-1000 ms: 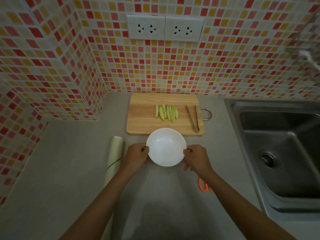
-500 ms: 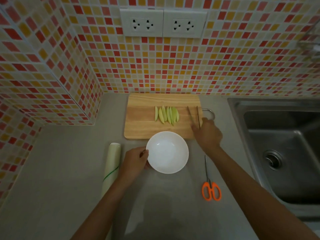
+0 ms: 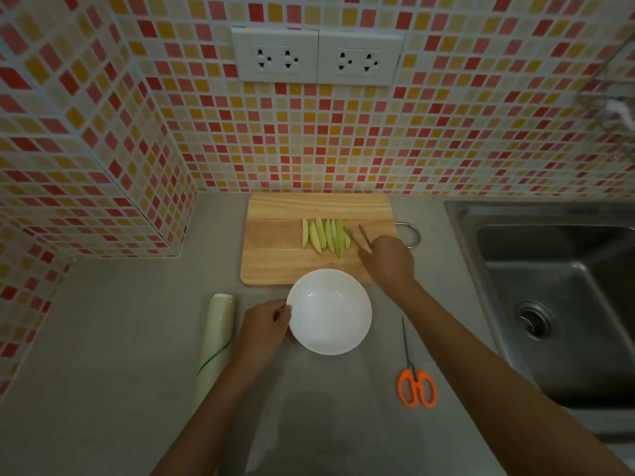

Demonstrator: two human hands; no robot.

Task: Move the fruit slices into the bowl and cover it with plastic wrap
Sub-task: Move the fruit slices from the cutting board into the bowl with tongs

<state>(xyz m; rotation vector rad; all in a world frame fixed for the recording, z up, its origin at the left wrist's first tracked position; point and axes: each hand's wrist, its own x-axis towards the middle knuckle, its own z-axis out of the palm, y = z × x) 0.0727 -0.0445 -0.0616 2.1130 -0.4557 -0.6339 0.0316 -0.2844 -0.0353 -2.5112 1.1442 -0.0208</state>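
In the head view, the right hand gripped the tongs, tips just right of the fruit slices, whose long axes ran up-down at frame centre on the cutting board. The left hand held the rim of the empty bowl on the worktop directly below the slices; the right hand was nearer them.

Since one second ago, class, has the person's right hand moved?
Yes. The right hand left the round white bowl and went up onto the wooden cutting board, holding the metal tongs.
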